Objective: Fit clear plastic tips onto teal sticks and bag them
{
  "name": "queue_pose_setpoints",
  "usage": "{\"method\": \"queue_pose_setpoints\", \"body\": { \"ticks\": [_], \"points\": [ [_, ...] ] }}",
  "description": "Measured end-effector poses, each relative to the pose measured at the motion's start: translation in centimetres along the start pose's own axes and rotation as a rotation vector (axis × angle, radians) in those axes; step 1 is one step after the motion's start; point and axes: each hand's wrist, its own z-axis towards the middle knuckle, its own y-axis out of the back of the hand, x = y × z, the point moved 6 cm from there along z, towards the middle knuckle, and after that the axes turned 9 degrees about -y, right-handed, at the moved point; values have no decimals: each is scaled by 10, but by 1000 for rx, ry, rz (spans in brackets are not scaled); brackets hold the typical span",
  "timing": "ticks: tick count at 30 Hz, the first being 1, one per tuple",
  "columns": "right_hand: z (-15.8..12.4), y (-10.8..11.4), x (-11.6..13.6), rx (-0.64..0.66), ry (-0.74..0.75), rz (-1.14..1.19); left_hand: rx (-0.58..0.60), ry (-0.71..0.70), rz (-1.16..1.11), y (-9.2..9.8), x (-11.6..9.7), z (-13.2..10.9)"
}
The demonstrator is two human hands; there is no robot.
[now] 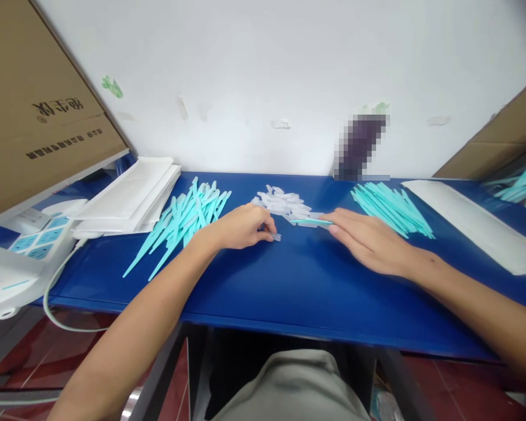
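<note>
My left hand (246, 226) pinches a small clear plastic cap (277, 237) between thumb and fingertips, low over the blue table. In the fingers of my right hand (366, 238) lies a slim turquoise plastic stick (307, 221), its far end pointing left; it looks like an eyebrow razor. Stick and cap are apart. Just beyond both hands is a heap of clear caps (283, 202). Left of my left hand lies a loose pile of turquoise sticks (184, 216), several with pale covered ends. Another pile of turquoise sticks (392, 207) lies beyond my right hand, more neatly aligned.
White paper sleeves (125, 196) are stacked at the left, beside a power strip (39, 242) with a cable. A large cardboard box (39, 111) stands behind them. One long white sleeve (477, 225) lies at the right. A white wall (245, 70) bounds the blue table (263, 292).
</note>
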Motion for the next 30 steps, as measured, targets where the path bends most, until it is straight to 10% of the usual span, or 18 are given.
{"method": "queue_pose_setpoints", "body": {
  "ticks": [30],
  "points": [
    [-3,-6,9,-20,179,-28,-69,7,-107,-11,0,6]
  ]
}}
